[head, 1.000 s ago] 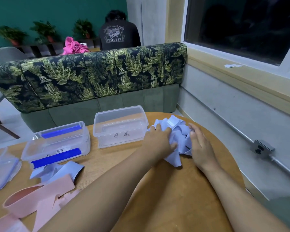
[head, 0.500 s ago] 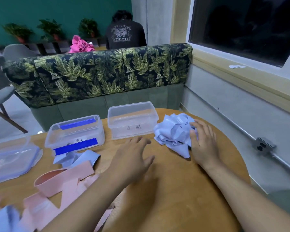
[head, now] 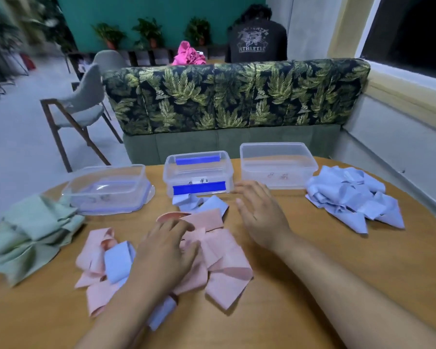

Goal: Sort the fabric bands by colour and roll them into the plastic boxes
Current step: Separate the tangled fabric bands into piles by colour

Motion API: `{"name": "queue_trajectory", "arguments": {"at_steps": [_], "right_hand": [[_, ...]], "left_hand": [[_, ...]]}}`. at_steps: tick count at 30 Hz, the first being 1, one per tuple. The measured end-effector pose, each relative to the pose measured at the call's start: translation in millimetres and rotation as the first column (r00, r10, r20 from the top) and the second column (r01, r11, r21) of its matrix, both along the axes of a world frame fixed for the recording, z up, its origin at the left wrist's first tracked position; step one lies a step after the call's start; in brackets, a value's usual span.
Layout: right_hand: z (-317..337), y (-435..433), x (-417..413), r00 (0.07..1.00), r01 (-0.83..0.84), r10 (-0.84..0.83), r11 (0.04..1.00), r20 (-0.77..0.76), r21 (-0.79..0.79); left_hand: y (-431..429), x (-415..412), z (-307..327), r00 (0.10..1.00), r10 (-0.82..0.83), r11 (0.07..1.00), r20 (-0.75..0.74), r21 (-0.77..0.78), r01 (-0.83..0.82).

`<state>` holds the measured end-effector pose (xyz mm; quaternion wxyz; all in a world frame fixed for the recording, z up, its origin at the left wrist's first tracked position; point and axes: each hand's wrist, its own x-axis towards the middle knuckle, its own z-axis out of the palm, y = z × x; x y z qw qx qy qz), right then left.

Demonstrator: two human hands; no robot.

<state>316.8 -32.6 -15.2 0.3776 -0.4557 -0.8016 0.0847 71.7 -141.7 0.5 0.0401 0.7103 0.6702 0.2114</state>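
Table edge: the round wooden table [head: 337,285] curves away at far right and far left; the green bands [head: 30,238] lie at the left rim, partly overhanging it.
Open room: bare wood in front of the blue pile and along the near right side, under the right forearm; a narrow bare strip lies between the boxes and the pink bands.
Boxes: three clear plastic boxes stand in a row along the far edge: left box [head: 108,190], middle box with blue clips [head: 198,172], right box [head: 277,165]. All look empty.
Left hand [head: 166,255]: palm down, fingers loosely spread and slightly curled, resting on the pink bands [head: 219,260]; nothing pinched that I can see.
Right hand [head: 262,215]: open, fingers spread, palm down, holding nothing, just beside the pink bands' far right corner and close to the middle box; contact with the table cannot be told.
Blue pile [head: 353,197]: heaped at right, beside the right box, well apart from both hands.
Stray blue bands: one [head: 117,263] among the pink bands left of the left hand, one [head: 202,202] in front of the middle box, one [head: 161,313] under the left wrist.
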Motion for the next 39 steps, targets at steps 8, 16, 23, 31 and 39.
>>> {"name": "queue_trajectory", "arguments": {"at_steps": [8, 16, 23, 31, 39], "right_hand": [[-7, 35, -54, 0.94, -0.134, 0.23, 0.928, 0.252, -0.347], [9, 24, -47, 0.956, -0.117, 0.201, 0.929, 0.214, -0.352], [28, 20, -29, 0.977, -0.005, 0.071, 0.95, 0.2, -0.311], [105, -13, -35, 0.993, -0.052, 0.035, 0.988, -0.116, -0.147], [156, -67, -47, 0.847, -0.306, 0.16, 0.926, -0.506, -0.22]], "left_hand": [[-59, -46, -6, 0.995, -0.091, 0.957, 0.037, -0.274, 0.098], [-98, -55, -6, 0.998, -0.004, 0.967, 0.068, -0.256, 0.022], [-103, -59, -2, 0.985, 0.122, 0.979, 0.121, -0.178, -0.1], [-88, -83, 85, 0.825, 0.066, 0.974, 0.561, 0.143, -0.175], [-49, -25, 151, 0.617, -0.223, 0.951, 0.755, 0.308, -0.034]]}}
